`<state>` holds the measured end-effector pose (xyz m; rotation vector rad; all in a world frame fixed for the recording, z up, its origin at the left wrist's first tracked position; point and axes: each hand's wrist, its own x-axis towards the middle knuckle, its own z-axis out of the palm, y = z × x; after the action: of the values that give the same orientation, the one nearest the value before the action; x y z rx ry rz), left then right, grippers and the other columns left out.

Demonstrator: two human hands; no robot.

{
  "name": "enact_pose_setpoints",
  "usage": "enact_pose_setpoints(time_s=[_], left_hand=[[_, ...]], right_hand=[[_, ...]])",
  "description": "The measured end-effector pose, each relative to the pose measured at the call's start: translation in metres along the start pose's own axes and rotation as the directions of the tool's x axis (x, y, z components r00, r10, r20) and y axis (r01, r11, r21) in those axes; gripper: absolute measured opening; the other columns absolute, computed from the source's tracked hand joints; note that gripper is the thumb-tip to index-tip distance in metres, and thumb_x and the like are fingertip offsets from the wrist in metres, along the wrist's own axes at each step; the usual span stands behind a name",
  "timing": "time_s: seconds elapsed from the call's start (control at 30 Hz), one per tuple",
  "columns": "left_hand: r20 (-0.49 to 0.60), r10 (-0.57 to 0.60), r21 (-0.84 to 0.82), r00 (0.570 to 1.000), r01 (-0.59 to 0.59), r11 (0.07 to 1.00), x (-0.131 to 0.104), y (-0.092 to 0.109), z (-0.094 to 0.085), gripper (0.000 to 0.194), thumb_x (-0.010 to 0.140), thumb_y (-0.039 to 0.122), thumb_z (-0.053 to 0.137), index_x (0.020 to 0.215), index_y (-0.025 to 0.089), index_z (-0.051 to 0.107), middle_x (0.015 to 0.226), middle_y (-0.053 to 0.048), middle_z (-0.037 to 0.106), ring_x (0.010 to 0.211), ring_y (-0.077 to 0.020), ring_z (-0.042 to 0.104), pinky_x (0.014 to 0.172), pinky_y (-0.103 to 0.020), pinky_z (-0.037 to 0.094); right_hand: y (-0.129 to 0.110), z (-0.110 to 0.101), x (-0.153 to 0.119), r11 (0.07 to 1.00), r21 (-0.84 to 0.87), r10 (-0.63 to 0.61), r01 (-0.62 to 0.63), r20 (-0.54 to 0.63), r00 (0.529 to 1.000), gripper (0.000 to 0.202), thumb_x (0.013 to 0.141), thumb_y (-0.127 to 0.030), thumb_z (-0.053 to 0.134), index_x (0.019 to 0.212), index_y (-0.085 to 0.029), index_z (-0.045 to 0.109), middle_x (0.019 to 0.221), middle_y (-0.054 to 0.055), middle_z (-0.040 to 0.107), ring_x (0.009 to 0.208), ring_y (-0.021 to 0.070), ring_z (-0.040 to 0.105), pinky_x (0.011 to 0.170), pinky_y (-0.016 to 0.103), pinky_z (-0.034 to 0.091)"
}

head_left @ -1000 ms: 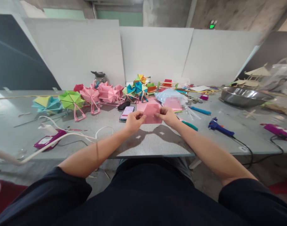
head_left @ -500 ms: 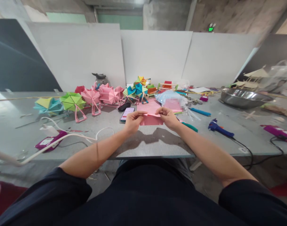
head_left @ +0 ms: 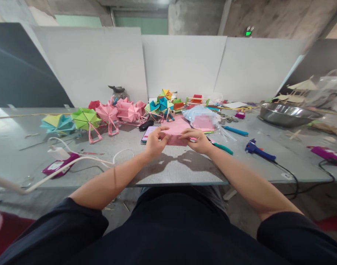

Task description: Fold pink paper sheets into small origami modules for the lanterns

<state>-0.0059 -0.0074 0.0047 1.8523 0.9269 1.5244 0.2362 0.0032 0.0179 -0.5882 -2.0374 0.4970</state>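
Note:
A folded sheet of pink paper [head_left: 177,140] is held between my two hands above the table. My left hand [head_left: 156,141] pinches its left end, thumb in front and fingers behind. At the right end, my right hand [head_left: 197,140] grips the same paper in a like way. Another pink sheet [head_left: 179,126] lies flat just beyond my fingers. Beside my left hand is a phone [head_left: 147,134] with its screen lit, partly covered by the hand. A teal-handled tool [head_left: 223,148] lies to the right of my right hand, its front end partly hidden.
Pink folded-paper models [head_left: 106,112] and a green one [head_left: 85,118] stand at the back left. A purple power strip [head_left: 60,165] with white cables lies left. On the right are a blue glue gun [head_left: 259,150], a blue pen-like stick [head_left: 236,131] and a steel bowl [head_left: 290,115].
The paper's raised edge has been turned down and it now looks narrower. My fingers have shifted over its top edge, with both thumbs pressing the front.

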Motion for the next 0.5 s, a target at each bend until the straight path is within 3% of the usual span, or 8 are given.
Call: enact_pose_setpoints(time_s=[0.2,0.33,0.5], left_hand=[[0.023,0.111,0.147,0.994,-0.113,0.983,-0.002,-0.001,-0.002,0.027,0.097,0.042,0.074,0.106,0.018,0.079,0.093,-0.009,0.081,0.085,-0.0215,0.076,0.080,-0.034,0.059],[0.036,0.195,0.231,0.980,-0.198,0.953,-0.007,0.003,-0.001,0.022,0.100,0.039,0.072,0.105,0.019,0.081,0.095,-0.009,0.083,0.084,-0.0210,0.076,0.081,-0.033,0.059],[0.050,0.204,0.254,0.978,-0.210,0.944,-0.010,0.004,0.001,0.025,0.102,0.039,0.069,0.109,0.019,0.081,0.089,-0.008,0.083,0.078,-0.0195,0.074,0.075,-0.031,0.058]], right_hand=[[0.000,0.003,-0.001,0.997,-0.025,0.068,-0.072,-0.134,0.989,0.037,0.089,-0.055,0.083,0.108,-0.024,0.078,0.097,0.007,0.078,0.086,0.0232,0.069,0.086,0.040,0.059],[-0.001,0.007,0.004,0.998,-0.023,0.055,-0.058,-0.119,0.991,0.039,0.094,-0.062,0.076,0.091,-0.025,0.082,0.095,0.009,0.080,0.086,0.0247,0.070,0.086,0.042,0.059],[0.002,0.010,0.006,0.997,-0.020,0.067,-0.070,-0.141,0.988,0.038,0.092,-0.063,0.078,0.085,-0.026,0.083,0.090,0.008,0.079,0.083,0.0252,0.069,0.082,0.041,0.058]])
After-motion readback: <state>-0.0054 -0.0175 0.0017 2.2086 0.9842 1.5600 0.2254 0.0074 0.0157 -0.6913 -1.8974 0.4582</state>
